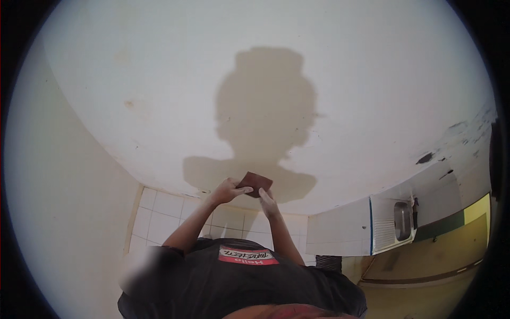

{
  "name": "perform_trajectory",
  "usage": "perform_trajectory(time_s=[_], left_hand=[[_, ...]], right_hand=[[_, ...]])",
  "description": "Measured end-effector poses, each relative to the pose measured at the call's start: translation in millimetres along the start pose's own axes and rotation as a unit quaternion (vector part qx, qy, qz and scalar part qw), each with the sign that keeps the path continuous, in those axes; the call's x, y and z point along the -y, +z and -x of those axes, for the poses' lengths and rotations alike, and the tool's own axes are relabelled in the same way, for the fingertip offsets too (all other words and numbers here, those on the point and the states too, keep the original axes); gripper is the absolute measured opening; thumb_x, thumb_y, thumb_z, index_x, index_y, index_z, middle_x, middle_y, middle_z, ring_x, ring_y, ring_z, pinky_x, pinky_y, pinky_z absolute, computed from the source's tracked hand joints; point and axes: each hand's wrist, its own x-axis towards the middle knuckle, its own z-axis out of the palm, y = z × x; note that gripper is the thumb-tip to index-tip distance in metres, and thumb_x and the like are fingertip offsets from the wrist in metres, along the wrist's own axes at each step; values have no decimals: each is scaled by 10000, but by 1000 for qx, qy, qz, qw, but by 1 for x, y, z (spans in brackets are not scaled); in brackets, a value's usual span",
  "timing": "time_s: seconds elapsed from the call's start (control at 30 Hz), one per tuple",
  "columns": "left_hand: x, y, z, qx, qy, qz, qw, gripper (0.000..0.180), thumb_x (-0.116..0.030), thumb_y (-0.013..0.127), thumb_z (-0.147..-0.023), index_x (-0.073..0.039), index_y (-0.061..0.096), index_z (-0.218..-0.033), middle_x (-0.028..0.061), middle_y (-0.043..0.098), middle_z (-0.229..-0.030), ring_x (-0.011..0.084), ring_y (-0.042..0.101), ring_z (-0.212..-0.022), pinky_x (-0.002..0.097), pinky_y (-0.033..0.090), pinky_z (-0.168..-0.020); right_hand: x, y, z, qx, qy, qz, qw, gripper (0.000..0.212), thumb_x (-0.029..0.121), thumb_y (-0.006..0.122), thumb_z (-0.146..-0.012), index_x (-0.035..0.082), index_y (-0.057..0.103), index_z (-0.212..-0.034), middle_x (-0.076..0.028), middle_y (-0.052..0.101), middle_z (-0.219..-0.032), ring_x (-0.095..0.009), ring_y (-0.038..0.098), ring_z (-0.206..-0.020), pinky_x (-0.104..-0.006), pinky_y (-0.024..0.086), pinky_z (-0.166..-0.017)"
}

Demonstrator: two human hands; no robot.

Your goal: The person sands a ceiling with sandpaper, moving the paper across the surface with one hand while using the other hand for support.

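Shirt (196, 282): dark, below the fingers (246, 190).
Brown sheet (256, 181): pinched by left hand (225, 192) and right hand (269, 203), far edge jutting past fingertips.
Wall (372, 117): wide beyond them.

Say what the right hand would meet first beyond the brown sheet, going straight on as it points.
The right hand would probably meet the pale wall, though depth is unclear.

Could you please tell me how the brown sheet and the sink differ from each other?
The brown sheet is reddish brown, while the sink looks grey. The sheet is thin, whereas the sink is a hollow basin. The sheet has pointed corners, but the sink's are rounded. The left hand and right hand hold the sheet; neither touches the sink. Both things have a roughly four-sided outline.
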Motion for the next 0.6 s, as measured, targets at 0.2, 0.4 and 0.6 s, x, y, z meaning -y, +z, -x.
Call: perform_trajectory(time_s=[0.2,0.4,0.6], left_hand=[[-66,-32,1,-42,-46,-280,958,284,-326,686,-875,-95,739,-1032,122,723,-967,283,665,-937,432,462,-918],[-95,-85,-32,-459,307,-415,723,517,-251,618,-878,-62,539,-1353,239,432,-1446,402,348,-1383,538,219,-1154],[-40,-125,-100,-506,274,-556,600,501,-310,548,-905,-125,545,-1371,153,401,-1506,362,246,-1454,578,168,-1160]], right_hand=[[42,27,-8,5,-63,189,980,400,131,567,-975,-14,510,-1343,-44,607,-1272,-154,536,-1194,-322,380,-1051],[116,39,-35,-246,-503,489,669,460,26,383,-932,-80,452,-1374,-289,361,-1490,-435,277,-1423,-518,169,-1172],[86,31,-132,-316,-430,667,520,526,159,458,-989,-47,342,-1458,-305,233,-1542,-510,135,-1440,-637,98,-1136]])
